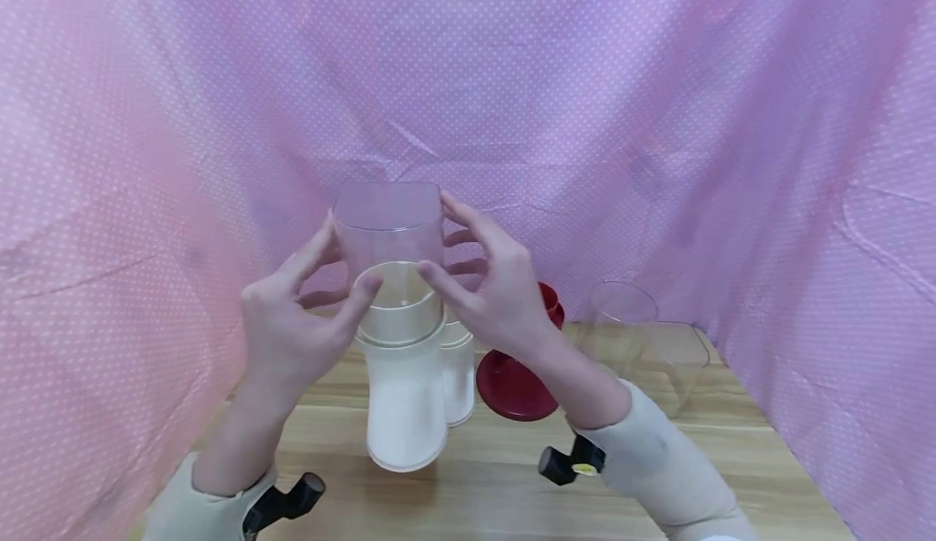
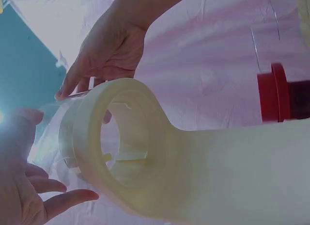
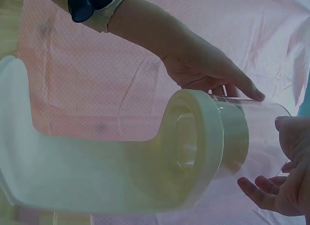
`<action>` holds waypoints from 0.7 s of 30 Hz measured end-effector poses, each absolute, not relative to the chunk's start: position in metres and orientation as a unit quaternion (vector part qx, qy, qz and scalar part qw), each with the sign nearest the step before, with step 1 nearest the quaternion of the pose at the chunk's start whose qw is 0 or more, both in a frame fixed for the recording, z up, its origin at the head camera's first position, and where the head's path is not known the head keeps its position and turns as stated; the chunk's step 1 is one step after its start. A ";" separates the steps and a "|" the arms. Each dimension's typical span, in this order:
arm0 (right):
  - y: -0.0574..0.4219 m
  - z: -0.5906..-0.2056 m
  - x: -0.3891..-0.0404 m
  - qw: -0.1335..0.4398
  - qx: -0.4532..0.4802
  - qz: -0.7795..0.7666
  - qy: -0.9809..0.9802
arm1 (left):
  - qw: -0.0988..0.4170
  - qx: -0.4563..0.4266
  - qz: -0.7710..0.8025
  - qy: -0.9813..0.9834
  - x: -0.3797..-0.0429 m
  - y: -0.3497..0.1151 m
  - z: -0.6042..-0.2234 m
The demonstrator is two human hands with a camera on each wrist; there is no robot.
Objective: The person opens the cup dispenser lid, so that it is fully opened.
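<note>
A clear plastic container point(image 1: 387, 208) stands upright on the cream ring at the top of a white stand point(image 1: 405, 407). My left hand point(image 1: 292, 326) holds the container's left side, thumb toward me and fingers behind. On the opposite side my right hand point(image 1: 497, 293) holds it the same way, its thumb near the ring's rim. The right wrist view shows the ring point(image 3: 193, 137) from below, with the container's lower end around a cream collar point(image 3: 235, 140). The container's far side is hidden in the head view.
A second white stand point(image 1: 458, 378) is just behind the first, partly hidden. Red parts with a round base point(image 1: 515, 387) stand beside it, partly behind my right wrist. Farther right are more clear containers point(image 1: 683, 350) on the wooden table point(image 1: 483, 476). Pink dotted cloth point(image 1: 468, 78) surrounds the table.
</note>
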State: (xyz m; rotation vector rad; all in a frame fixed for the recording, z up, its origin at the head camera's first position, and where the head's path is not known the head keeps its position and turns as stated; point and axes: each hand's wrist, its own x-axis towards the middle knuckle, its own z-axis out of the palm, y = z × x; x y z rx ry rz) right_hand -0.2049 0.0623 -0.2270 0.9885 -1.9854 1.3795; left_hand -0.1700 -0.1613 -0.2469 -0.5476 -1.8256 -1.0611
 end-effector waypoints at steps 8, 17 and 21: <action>0.118 -0.230 -0.188 0.315 0.365 0.480 -0.733 | 0.435 -0.285 -0.393 -0.758 -0.170 -0.121 -0.256; 0.170 -0.253 -0.176 0.326 0.338 0.485 -0.738 | 0.398 -0.353 -0.449 -0.718 -0.175 -0.074 -0.282; 0.184 -0.267 -0.171 0.322 0.334 0.483 -0.742 | 0.386 -0.363 -0.456 -0.715 -0.177 -0.063 -0.298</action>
